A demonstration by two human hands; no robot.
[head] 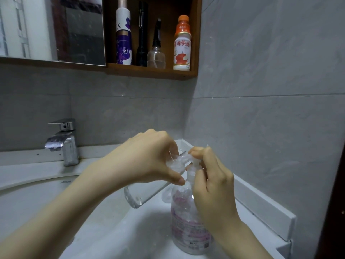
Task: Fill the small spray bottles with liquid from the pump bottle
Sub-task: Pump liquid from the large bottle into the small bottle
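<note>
Two hands engaged: left hand (141,161) grips the tilted small spray bottle (138,195); right hand (212,184) curls round the head of the pump bottle (186,227).

I see grey tiled walls (261,90) meeting in a corner near 1 o'clock, wooden shelf (149,72) at 12, mirror (46,25) at 10, chrome tap (64,144) at 9, white basin (28,195) at 8. Light dim.

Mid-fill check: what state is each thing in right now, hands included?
small spray bottle: tilted, neck up at the pump nozzle, looks nearly empty.
pump bottle: upright on the sink counter.
left hand: grips the small spray bottle near its neck.
right hand: fingers curled over the pump bottle's head.
faucet: no water running.
orange-capped bottle: upright on the shelf, capped.
</note>
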